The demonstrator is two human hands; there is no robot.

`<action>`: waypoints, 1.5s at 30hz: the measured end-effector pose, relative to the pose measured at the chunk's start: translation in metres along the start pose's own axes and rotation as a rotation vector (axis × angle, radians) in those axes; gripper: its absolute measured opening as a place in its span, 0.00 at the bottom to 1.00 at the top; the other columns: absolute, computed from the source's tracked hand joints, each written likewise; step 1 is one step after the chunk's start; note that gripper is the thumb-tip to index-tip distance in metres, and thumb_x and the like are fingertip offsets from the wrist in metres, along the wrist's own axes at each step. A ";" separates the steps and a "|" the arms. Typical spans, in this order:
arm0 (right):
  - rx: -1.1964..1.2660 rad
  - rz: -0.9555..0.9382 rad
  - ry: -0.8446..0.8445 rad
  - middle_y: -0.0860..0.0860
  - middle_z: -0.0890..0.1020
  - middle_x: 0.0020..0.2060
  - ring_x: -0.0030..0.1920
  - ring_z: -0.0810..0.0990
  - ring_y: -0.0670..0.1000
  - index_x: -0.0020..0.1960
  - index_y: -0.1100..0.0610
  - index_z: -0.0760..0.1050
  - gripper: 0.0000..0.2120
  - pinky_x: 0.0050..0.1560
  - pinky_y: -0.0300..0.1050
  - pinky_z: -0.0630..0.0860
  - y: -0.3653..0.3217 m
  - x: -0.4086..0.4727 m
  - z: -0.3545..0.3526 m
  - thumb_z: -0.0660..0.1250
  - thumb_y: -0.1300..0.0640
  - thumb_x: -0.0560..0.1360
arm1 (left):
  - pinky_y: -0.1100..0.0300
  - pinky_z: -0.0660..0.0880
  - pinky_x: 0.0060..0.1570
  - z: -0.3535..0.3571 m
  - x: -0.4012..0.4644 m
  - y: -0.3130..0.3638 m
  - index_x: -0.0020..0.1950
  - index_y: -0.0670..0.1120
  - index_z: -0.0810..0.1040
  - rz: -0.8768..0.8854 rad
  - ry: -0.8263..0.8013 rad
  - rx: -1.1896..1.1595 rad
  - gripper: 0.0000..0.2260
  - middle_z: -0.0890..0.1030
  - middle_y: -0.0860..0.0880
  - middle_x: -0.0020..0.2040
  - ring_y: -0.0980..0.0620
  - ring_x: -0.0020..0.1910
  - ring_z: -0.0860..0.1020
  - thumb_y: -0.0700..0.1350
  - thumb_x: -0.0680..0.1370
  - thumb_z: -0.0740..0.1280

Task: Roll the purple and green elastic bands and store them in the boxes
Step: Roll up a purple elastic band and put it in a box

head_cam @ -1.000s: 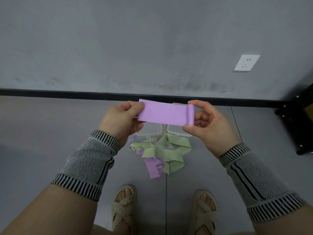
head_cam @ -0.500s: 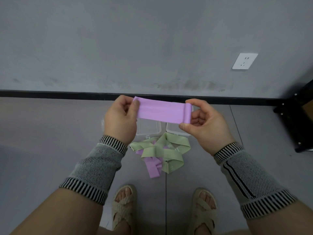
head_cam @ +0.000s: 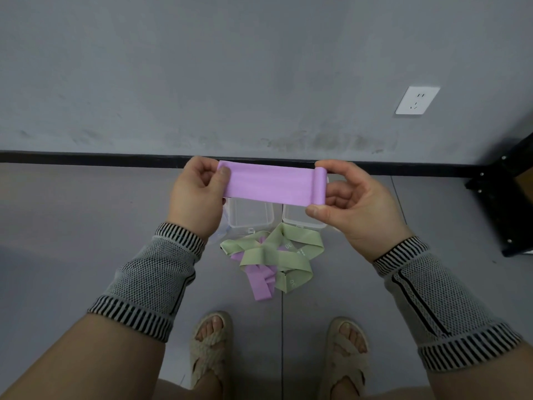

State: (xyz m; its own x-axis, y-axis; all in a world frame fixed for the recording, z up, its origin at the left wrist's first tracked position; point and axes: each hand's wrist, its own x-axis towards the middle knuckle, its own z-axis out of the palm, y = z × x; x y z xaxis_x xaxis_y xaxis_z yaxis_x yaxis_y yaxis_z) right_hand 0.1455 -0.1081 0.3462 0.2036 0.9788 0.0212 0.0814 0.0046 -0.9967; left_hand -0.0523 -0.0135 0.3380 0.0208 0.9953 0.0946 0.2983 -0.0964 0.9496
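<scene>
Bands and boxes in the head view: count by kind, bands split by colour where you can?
Purple band in hand: 1
Purple bands in floor pile: count unclear, tangled
Green bands in floor pile: count unclear, tangled
Clear boxes: 2
Total countable: 3, plus the pile

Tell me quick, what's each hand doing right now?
Left hand: pinches the flat end of the purple band.
Right hand: grips its rolled end.

Lilac band (head_cam: pixel 269 184); pale green bands (head_cam: pixel 277 255); clear boxes (head_cam: pixel 250 215); grey floor (head_cam: pixel 72 226); black-and-white striped cuffs on grey mesh sleeves (head_cam: pixel 150 280); beige sandals (head_cam: pixel 209 350).
</scene>
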 end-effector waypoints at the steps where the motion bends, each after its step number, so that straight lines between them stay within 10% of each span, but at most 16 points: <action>1: -0.009 -0.005 0.003 0.47 0.84 0.37 0.38 0.82 0.46 0.57 0.47 0.73 0.27 0.43 0.39 0.79 0.000 0.000 0.000 0.73 0.71 0.66 | 0.53 0.75 0.38 0.000 0.000 -0.002 0.40 0.50 0.71 0.007 -0.002 0.016 0.07 0.74 0.50 0.33 0.53 0.32 0.71 0.44 0.78 0.64; 10: -0.072 -0.007 -0.154 0.46 0.82 0.35 0.37 0.81 0.46 0.57 0.46 0.73 0.29 0.42 0.41 0.80 -0.001 -0.004 0.013 0.73 0.73 0.66 | 0.75 0.64 0.43 0.013 -0.009 0.001 0.62 0.46 0.72 0.066 -0.125 0.292 0.14 0.74 0.55 0.54 0.58 0.50 0.73 0.40 0.76 0.64; 15: -0.010 0.001 -0.245 0.46 0.82 0.34 0.37 0.80 0.46 0.56 0.46 0.74 0.28 0.44 0.39 0.79 -0.004 -0.006 0.022 0.73 0.73 0.65 | 0.82 0.63 0.50 0.022 -0.022 0.017 0.67 0.48 0.72 0.045 -0.399 0.035 0.17 0.75 0.56 0.61 0.67 0.54 0.71 0.37 0.79 0.57; 24: -0.001 0.024 -0.272 0.47 0.82 0.35 0.37 0.80 0.48 0.57 0.46 0.74 0.30 0.44 0.42 0.79 -0.005 -0.008 0.014 0.72 0.75 0.65 | 0.65 0.62 0.30 0.017 -0.027 0.021 0.32 0.46 0.69 -0.131 -0.575 -0.015 0.15 0.68 0.54 0.27 0.59 0.28 0.65 0.44 0.79 0.62; 45: -0.349 -0.053 -0.111 0.48 0.76 0.33 0.33 0.76 0.46 0.51 0.39 0.72 0.27 0.40 0.47 0.78 0.009 -0.004 0.026 0.76 0.65 0.64 | 0.67 0.68 0.28 0.018 -0.028 0.030 0.42 0.41 0.82 -0.030 -0.497 0.201 0.10 0.79 0.44 0.35 0.57 0.28 0.71 0.48 0.70 0.74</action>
State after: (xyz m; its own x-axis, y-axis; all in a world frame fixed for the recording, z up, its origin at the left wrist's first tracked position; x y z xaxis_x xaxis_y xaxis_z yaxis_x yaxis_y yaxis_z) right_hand 0.1202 -0.1063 0.3353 0.0843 0.9955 0.0440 0.4207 0.0045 -0.9072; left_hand -0.0270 -0.0444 0.3586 0.4438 0.8865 -0.1307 0.4817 -0.1130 0.8690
